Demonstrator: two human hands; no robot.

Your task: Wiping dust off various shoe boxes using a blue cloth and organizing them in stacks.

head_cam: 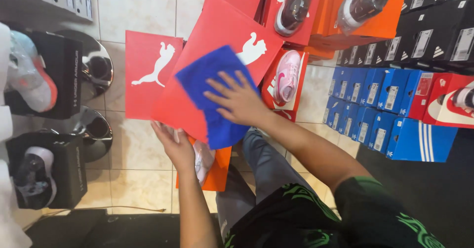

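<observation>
Blue cloth [213, 97] lies flat on the red box lid [217, 50], pressed there under my right hand [239, 100], fingers spread wide. My left hand [176, 147] grips the lid's lower edge from below, holding it tilted above the tiled floor [138, 154]. Just beneath sits an orange box [219, 171] with a wrapped shoe; blue boxes [380, 110] stack well apart to the right.

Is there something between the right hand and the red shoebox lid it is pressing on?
Yes. A blue cloth lies under the right hand, between its palm and the red shoebox lid. The left hand grips the lid's lower edge directly, with nothing visible between.
</observation>
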